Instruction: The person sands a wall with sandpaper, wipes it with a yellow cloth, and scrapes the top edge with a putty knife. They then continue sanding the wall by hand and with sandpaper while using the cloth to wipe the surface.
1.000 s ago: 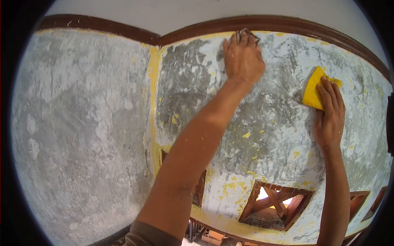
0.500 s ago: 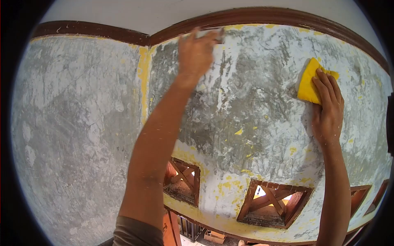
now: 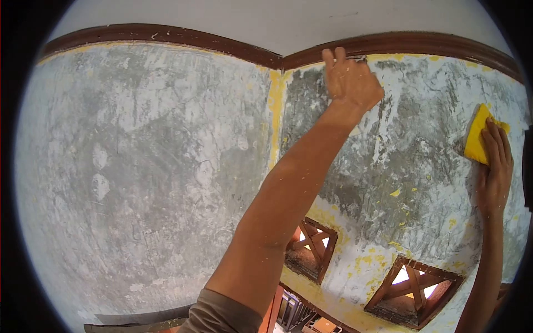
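Note:
My left hand (image 3: 352, 83) is raised to the top of the patchy grey wall (image 3: 166, 166), just under the brown trim (image 3: 422, 43). Its fingers are curled round a flat scraper (image 3: 360, 57), of which only a dark edge shows; the hand covers the rest. At the far right, my right hand (image 3: 496, 166) presses a folded yellow cloth (image 3: 476, 136) against the wall, its fingers over the cloth's right side. Yellow paint remnants (image 3: 276, 105) run down the wall corner, right of which my left hand works.
Two openings with crossed wooden bars, a left one (image 3: 312, 248) and a right one (image 3: 413, 291), sit low in the wall. A white ceiling (image 3: 250, 25) meets the trim. Below are a dark railing (image 3: 291, 311) and a cardboard box (image 3: 322, 326).
The view has swung left, so the wall and both arms appear farther right. My left hand has turned and shifted slightly along the trim; my right hand stays on the cloth.

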A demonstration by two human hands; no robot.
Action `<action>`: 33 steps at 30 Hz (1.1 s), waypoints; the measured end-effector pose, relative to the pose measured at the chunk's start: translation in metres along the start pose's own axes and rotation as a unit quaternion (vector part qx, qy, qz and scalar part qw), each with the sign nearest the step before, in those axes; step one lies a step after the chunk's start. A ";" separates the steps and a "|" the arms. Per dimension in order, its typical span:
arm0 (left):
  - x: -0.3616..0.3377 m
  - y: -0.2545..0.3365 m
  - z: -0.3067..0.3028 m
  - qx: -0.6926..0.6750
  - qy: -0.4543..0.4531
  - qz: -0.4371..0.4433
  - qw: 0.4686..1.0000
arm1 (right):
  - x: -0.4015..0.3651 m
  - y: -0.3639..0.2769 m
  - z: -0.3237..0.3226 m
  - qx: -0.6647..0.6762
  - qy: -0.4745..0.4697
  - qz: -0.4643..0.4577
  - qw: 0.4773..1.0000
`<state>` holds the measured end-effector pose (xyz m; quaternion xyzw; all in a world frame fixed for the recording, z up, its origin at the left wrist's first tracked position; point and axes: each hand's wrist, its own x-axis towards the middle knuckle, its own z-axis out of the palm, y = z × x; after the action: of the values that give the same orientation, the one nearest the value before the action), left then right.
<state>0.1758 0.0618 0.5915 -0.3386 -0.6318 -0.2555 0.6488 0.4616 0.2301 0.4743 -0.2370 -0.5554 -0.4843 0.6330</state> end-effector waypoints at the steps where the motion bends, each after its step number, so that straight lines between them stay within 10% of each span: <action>1: 0.004 0.004 0.000 0.030 0.003 0.002 1.000 | 0.000 0.000 0.001 -0.002 -0.004 0.002 1.000; 9: 0.032 0.019 -0.009 0.073 -0.082 0.027 0.994 | -0.002 -0.001 -0.002 0.035 0.011 0.008 0.999; 12: 0.033 0.018 -0.012 -0.102 -0.138 -0.068 0.983 | -0.003 -0.002 -0.002 0.038 0.006 0.016 0.999; 20: 0.002 0.035 0.056 -0.344 0.215 -0.183 0.896 | 0.003 -0.009 -0.015 0.067 0.002 0.024 0.997; 33: -0.005 -0.029 0.084 -0.348 0.310 -0.106 0.878 | 0.005 -0.014 -0.019 0.113 0.025 0.038 0.993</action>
<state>0.0989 0.1072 0.5871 -0.3769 -0.3006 -0.6181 0.6209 0.4580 0.2063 0.4706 -0.1730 -0.5814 -0.3993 0.6874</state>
